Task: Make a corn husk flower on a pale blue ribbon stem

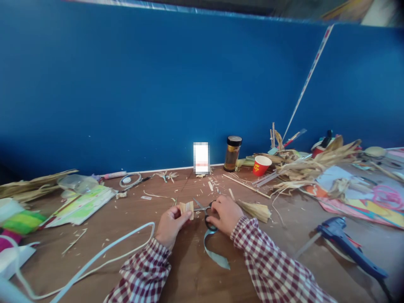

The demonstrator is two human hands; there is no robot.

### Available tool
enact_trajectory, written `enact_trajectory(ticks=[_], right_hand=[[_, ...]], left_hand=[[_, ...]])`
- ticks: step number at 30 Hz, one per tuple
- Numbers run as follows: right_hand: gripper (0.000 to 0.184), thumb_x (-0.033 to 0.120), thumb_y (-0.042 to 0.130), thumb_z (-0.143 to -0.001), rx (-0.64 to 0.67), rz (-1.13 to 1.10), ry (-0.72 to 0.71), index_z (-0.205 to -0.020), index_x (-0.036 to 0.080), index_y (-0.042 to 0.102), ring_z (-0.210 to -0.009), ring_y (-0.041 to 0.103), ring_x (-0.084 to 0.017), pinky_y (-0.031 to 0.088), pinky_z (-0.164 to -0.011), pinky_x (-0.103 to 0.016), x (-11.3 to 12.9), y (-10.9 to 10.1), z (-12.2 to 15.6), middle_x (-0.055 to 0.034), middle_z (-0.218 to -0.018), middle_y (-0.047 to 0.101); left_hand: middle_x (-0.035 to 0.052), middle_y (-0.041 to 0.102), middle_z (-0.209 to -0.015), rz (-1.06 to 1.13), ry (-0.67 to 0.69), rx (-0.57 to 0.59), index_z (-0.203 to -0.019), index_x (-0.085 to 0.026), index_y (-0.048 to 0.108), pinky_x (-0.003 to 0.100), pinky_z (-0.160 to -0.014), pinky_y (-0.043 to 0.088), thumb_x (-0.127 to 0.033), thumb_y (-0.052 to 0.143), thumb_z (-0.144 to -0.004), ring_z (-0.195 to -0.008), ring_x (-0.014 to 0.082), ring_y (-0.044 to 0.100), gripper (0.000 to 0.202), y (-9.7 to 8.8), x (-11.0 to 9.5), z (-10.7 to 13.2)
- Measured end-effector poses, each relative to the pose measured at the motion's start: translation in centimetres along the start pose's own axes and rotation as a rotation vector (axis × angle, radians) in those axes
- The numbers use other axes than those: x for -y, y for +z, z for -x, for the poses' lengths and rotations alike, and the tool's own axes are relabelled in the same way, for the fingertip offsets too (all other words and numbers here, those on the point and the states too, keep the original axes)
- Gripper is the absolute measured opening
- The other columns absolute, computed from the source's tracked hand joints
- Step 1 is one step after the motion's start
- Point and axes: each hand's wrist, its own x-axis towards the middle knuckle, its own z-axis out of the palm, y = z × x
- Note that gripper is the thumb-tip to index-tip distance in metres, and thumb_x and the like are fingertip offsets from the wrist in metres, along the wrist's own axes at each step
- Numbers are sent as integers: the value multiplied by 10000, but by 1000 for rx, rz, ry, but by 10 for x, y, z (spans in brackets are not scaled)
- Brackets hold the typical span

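Pinched in my left hand (170, 225) is a small, pale tan piece of corn husk (187, 209), its upper part standing above the thumb. My right hand (224, 214) grips the dark-handled scissors (210, 223), with fingers at the handle loops. The scissor blades point left, parted, and reach toward the husk's right edge; whether they touch it I cannot tell. A light blue ribbon strip (217, 254) curls on the table below the scissors. Just right of my right hand lies a bundle of dried husk (257, 210).
A blue glue gun (347, 244) lies at right. Behind stand a lidded jar (232, 153) and a red paper cup (261, 166). Dried husks (315, 168) pile at the back right. A white cable (116, 244) loops at left. Scraps litter the brown table (186, 277) before a blue partition (158, 84).
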Motion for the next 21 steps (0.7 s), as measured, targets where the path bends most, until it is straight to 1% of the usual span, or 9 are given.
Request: enact_trajectory(ticks=[4,6,9,11,14,16,18,20,21], right_hand=[[296,471,663,-657,49,28,-56,-744,191,618,-891,483,-223,366,-785,-337,0,-2,1,-63,-895,563],[250,426,663,-668,54,51,-61,-710,185,613,-893,477,-232,358,-795,-350,-1,-1,0,-65,-880,574],[154,321,621,-723,5,82,-35,-693,172,597,-910,473,-240,349,-810,-357,-1,1,-2,-81,-863,589],[107,273,587,-752,-34,43,-18,-724,169,585,-898,485,-225,357,-803,-338,0,2,-4,-82,-854,594],[80,227,512,-799,-107,-107,37,-765,178,565,-859,512,-203,378,-763,-310,0,2,-6,-61,-815,598],[77,218,493,-802,-164,-268,92,-831,188,557,-842,533,-197,393,-749,-311,1,1,-7,-47,-813,605],[214,211,526,-771,-177,-481,123,-985,196,525,-816,560,-189,410,-749,-323,3,-1,-7,-30,-809,619],[425,214,592,-717,-112,-702,119,-1122,196,464,-769,582,-178,433,-724,-323,7,-3,-7,-11,-782,629],[479,220,622,-692,-54,-792,110,-1142,189,461,-740,586,-172,443,-700,-318,10,-5,-7,-7,-764,631]], left_hand=[[5,657,-646,47,-3,-22,-731,-132,652,208,-562,477,-290,786,-512,-560,101,574,301,0,1,-1],[4,657,-654,91,8,-31,-735,-125,656,196,-565,478,-270,789,-515,-568,92,573,295,1,-2,0],[-6,648,-636,195,42,-33,-732,-118,657,161,-546,475,-222,793,-522,-560,72,568,270,2,-8,2],[-9,647,-637,284,21,-46,-732,-121,653,146,-524,478,-175,789,-531,-547,65,568,248,2,-13,3],[-2,648,-647,418,-77,-90,-740,-131,639,151,-508,501,-105,742,-598,-529,66,580,177,-1,-17,2],[-5,636,-623,503,-135,-114,-732,-136,624,156,-512,517,-73,673,-676,-512,63,582,97,-3,-19,0],[-9,620,-592,574,-182,-126,-717,-135,608,154,-512,524,-58,605,-739,-493,60,581,80,-5,-20,-1],[-7,612,-573,613,-211,-134,-712,-129,599,149,-500,524,-51,557,-774,-477,61,582,108,-6,-20,-2],[-4,613,-574,624,-217,-137,-715,-125,597,146,-495,523,-46,540,-785,-475,62,585,120,-6,-20,-2]])
